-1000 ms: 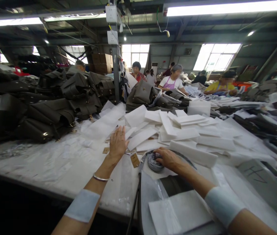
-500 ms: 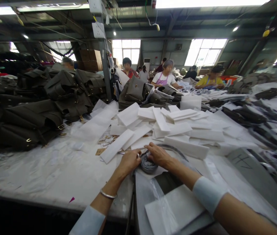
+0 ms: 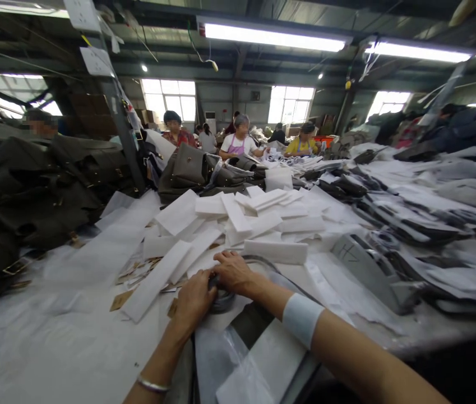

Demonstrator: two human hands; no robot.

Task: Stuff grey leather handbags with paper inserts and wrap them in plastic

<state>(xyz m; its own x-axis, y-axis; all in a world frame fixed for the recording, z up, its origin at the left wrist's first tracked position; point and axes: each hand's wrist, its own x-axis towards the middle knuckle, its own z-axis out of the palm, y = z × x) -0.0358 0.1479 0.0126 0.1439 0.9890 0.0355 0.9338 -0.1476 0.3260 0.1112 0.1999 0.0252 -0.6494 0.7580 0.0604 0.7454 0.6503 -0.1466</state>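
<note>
A coiled grey strap [image 3: 223, 303] lies just below the centre of the frame, partly covered by both hands. The left hand [image 3: 195, 297], its fingers bent, touches the coil's left edge; the right hand [image 3: 233, 272] curves over its top, and the two come close together at its upper left. With the fingertips hidden, I cannot tell whether either is clamped on it. At the lower centre, below the coil, a white sheet [image 3: 280, 350] lies over a dark grey piece [image 3: 249, 324]. Left of the left hand, a brown tag [image 3: 120, 300] lies beside a long white strip [image 3: 157, 280]. More white pieces [image 3: 233, 213] pile across the middle. Dark bags [image 3: 31, 191] are heaped at the left edge; a co-worker in a purple apron [image 3: 236, 147] appears in the upper centre.
</note>
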